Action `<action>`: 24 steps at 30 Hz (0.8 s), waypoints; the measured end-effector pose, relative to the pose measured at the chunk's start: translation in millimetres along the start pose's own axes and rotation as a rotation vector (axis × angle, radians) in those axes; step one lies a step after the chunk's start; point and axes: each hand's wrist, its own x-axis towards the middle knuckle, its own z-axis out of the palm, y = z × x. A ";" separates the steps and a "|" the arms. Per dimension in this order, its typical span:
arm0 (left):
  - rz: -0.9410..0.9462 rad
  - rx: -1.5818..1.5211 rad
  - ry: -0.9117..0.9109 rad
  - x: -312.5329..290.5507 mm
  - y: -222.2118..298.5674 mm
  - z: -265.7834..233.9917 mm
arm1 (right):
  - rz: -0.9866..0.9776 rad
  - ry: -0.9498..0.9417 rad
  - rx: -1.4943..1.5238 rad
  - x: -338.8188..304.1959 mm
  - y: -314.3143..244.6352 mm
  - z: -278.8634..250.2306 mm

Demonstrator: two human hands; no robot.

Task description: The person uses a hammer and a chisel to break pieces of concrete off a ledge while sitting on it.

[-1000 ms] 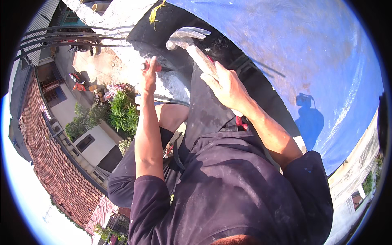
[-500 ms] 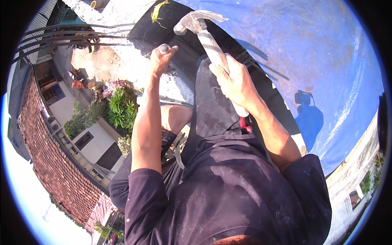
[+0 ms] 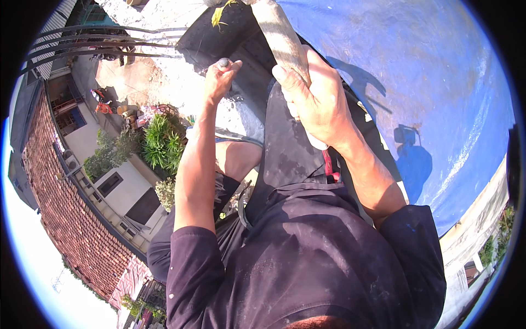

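My left hand [image 3: 219, 82] is closed in a fist around a chisel; only its round grey struck end [image 3: 223, 63] shows above the thumb, and the rest is hidden. The fist is over the edge of rough white concrete [image 3: 189, 68]. My right hand [image 3: 320, 101] grips the pale wooden handle of a hammer [image 3: 279, 35], raised close to the camera. Most of the hammer's head is cut off by the upper edge of the view. The handle's butt sticks out below my right hand, over my dark trouser leg [image 3: 282, 142].
A blue sheet-like surface [image 3: 438, 71] spreads on the right, with my shadow on it. Several dark rebars [image 3: 104, 41] jut out at the upper left. A yellow-green leaf [image 3: 221, 13] is at the top. Far below left are a yard, plants [image 3: 163, 142] and a tiled roof [image 3: 71, 219].
The hammer has come up nearer the camera with my right hand, and its head has mostly left the view at the top. My left hand stays nearly in place.
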 end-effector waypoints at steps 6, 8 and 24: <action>0.002 -0.022 0.044 0.4 -6.7 1.7 | -0.156 0.117 0.012 -2.1 30.0 28.4; 0.037 0.002 0.038 0.5 -3.0 4.8 | -0.010 -0.050 -0.363 -4.9 75.8 30.5; 0.130 0.026 -0.022 -2.7 -16.6 1.2 | 0.014 -0.183 -0.447 -4.8 91.8 21.0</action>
